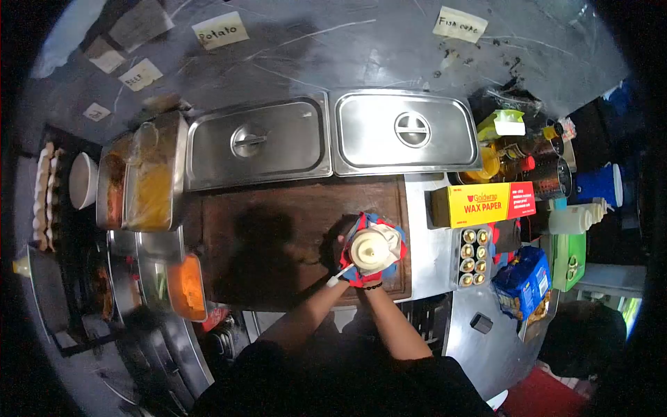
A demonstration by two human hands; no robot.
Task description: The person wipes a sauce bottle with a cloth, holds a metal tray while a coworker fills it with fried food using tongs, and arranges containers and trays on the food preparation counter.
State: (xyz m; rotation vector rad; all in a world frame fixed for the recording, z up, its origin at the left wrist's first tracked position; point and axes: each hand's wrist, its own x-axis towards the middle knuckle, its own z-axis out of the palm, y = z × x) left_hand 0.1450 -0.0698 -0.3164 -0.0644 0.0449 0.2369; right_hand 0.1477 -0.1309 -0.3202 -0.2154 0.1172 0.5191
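Note:
A round cream-coloured container or lid [371,251] with a small knob at its centre is held over the brown board [278,208]. A red, blue and white cloth [398,240] surrounds it. My left hand [342,272] is at its lower left side, and my right hand [373,281] is at its lower edge, below a dark beaded bracelet's wrist. The cloth and container hide most of my fingers. A white strip or handle [333,281] sticks out at the lower left.
Two lidded steel pans [406,167] [201,160] stand behind the board. A yellow wax paper box [483,205], a tray of small capped bottles [472,257] and a blue packet [524,281] lie right. Food pans [182,167] and eggs [45,198] are left.

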